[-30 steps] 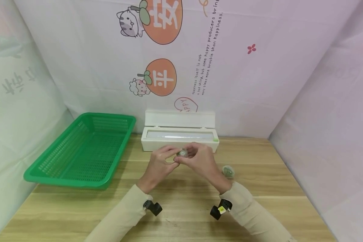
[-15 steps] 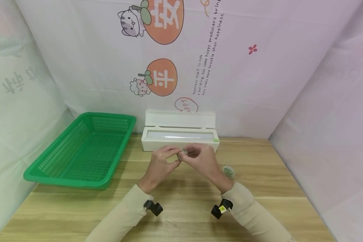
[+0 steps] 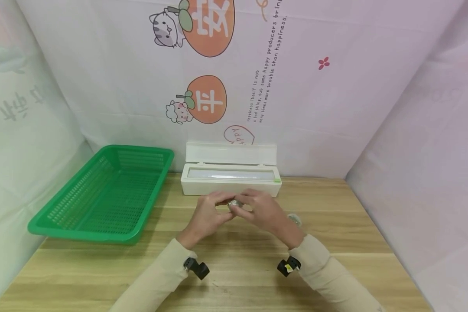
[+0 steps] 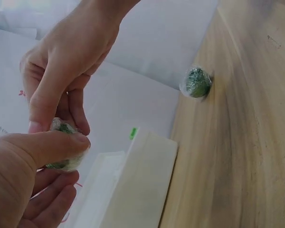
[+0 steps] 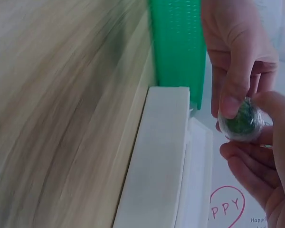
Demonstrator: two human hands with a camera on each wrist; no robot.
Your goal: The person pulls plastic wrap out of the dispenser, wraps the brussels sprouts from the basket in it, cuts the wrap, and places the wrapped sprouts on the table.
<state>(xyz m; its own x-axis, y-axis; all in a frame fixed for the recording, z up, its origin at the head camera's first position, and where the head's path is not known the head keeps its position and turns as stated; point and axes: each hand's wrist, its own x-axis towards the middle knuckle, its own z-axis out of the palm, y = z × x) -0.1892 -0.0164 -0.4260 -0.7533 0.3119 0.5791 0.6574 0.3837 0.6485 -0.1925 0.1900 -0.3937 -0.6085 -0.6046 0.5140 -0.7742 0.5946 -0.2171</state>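
Observation:
A small round green item wrapped in clear film is held up between both hands, in front of the white box. My left hand pinches it from the left, thumb on one side and fingers on the other, as the right wrist view shows. From the right, my right hand grips the same ball with thumb and fingertips. The crinkled film and dark green inside show in the right wrist view on the wrapped ball. A second film-wrapped green ball rests on the table, partly behind the right wrist in the head view.
A white cling film dispenser with its lid raised stands at the back of the wooden table. To the left lies a green plastic basket. Printed white cloth hangs behind and at both sides.
Both hands stay together in front of the dispenser. Their fingers have shifted around the wrapped ball, turning it, and the right forearm has moved slightly right, covering more of the second ball.

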